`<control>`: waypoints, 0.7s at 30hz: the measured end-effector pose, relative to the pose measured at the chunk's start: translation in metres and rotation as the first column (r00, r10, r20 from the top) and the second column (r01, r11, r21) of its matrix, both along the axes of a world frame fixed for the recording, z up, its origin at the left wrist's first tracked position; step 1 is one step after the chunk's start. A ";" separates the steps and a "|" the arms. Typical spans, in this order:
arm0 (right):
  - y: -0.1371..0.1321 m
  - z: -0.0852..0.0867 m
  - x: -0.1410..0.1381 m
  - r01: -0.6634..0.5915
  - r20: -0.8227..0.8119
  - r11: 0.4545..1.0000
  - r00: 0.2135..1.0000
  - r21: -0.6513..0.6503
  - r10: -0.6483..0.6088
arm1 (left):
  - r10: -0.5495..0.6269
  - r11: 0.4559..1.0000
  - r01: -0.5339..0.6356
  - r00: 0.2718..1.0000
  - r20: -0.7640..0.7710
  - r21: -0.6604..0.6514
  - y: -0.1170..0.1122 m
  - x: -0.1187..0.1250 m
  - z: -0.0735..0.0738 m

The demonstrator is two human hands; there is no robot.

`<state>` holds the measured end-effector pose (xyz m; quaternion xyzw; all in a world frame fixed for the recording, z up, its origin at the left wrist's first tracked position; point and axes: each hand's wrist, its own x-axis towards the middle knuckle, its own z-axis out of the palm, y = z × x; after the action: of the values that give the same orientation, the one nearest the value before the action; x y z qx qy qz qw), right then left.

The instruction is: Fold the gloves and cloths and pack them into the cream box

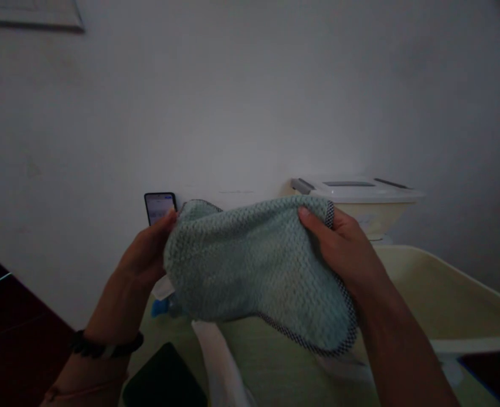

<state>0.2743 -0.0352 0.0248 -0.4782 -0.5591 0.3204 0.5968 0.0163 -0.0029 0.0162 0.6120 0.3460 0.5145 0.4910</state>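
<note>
A pale green textured cleaning cloth [250,260] with a dark checked edge is stretched between my two hands, above the table. My left hand [146,254] grips its left end, with part of the fingers hidden behind the fabric. At the upper right corner, my right hand [347,249] pinches the cloth, thumb in front and fingers behind. The cloth is folded over along its top and hangs down lower on the right side.
A phone [160,204] leans upright against the white wall behind my left hand. On the green tabletop [271,362] lie a dark green block-like thing [165,379], a white strip [220,362] and something blue [160,307]. At right are a cream basin [453,294] and a lidded box [360,212].
</note>
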 end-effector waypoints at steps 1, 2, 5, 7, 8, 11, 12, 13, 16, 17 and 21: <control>0.001 -0.001 0.000 0.014 -0.007 1.000 1.000 0.010 -0.014 | -0.044 0.999 0.044 0.996 0.073 0.002 -0.002 0.001 0.000; 0.001 -0.001 0.000 0.022 -0.027 1.000 0.999 0.014 -0.021 | -0.096 0.995 0.100 0.984 0.150 -0.023 -0.003 0.003 0.000; 0.000 -0.001 0.000 -0.022 -0.138 1.000 0.990 -0.002 0.021 | -0.188 0.976 0.207 0.957 0.219 -0.065 -0.002 0.007 -0.004; -0.001 0.000 0.001 -0.130 -0.208 0.991 0.970 -0.024 0.123 | -0.166 0.981 0.183 0.962 0.217 -0.060 0.002 0.008 -0.007; -0.002 0.001 0.002 -0.194 -0.229 0.980 0.957 -0.038 0.180 | -0.131 0.988 0.145 0.969 0.210 -0.054 0.005 0.007 -0.009; -0.005 0.003 0.007 -0.311 -0.257 0.949 0.923 -0.055 0.288 | 0.010 1.000 -0.005 0.985 0.172 -0.028 0.015 0.001 -0.014; -0.005 0.003 0.008 -0.324 -0.256 0.945 0.918 -0.048 0.302 | 0.050 0.999 -0.047 0.985 0.164 -0.023 0.018 -0.002 -0.015; -0.006 0.003 0.009 -0.327 -0.249 0.944 0.918 -0.033 0.309 | 0.090 0.996 -0.088 0.982 0.164 -0.020 0.020 -0.005 -0.016; -0.007 0.002 0.011 -0.301 -0.178 0.952 0.935 0.059 0.307 | 0.228 0.971 -0.235 0.966 0.122 0.040 0.024 -0.012 -0.016; -0.007 0.002 0.012 -0.287 -0.134 0.953 0.945 0.097 0.298 | 0.281 0.954 -0.288 0.956 0.091 0.083 0.025 -0.014 -0.017; -0.006 0.000 0.019 -0.243 0.129 0.924 0.968 0.295 0.214 | 0.390 0.892 -0.389 0.920 0.043 0.229 0.025 -0.018 -0.019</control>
<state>0.2937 -0.0410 0.0251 -0.3251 -0.6816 0.2735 0.5958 -0.0019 0.0219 -0.0027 0.5847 0.3999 0.6381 0.3018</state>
